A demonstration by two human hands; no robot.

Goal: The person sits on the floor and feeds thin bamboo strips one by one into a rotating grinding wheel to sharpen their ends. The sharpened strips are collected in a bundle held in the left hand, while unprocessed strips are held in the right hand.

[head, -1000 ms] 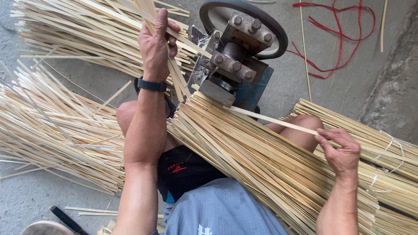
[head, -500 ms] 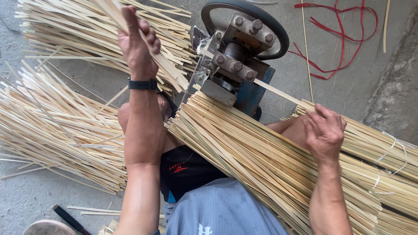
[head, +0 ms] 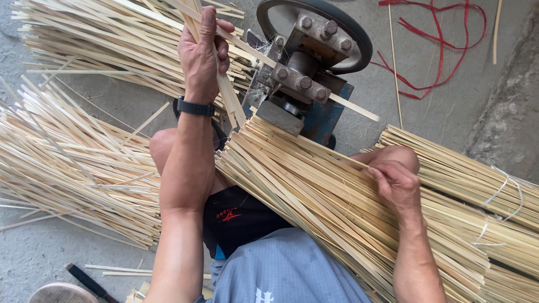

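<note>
While left hand [head: 203,56] clamps bamboo strips [head: 222,84], right hand [head: 396,182] pinches bundle [head: 314,196]; concrete floor [head: 449,112].

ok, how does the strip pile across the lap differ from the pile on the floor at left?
The lap pile is packed tight with its strips parallel, running diagonally toward the machine; the floor pile is loose and fanned out with strays. The right hand rests on the lap pile; no hand touches the floor pile, and the left hand holds separate strips. Both are thin, pale, flat strips.
</note>
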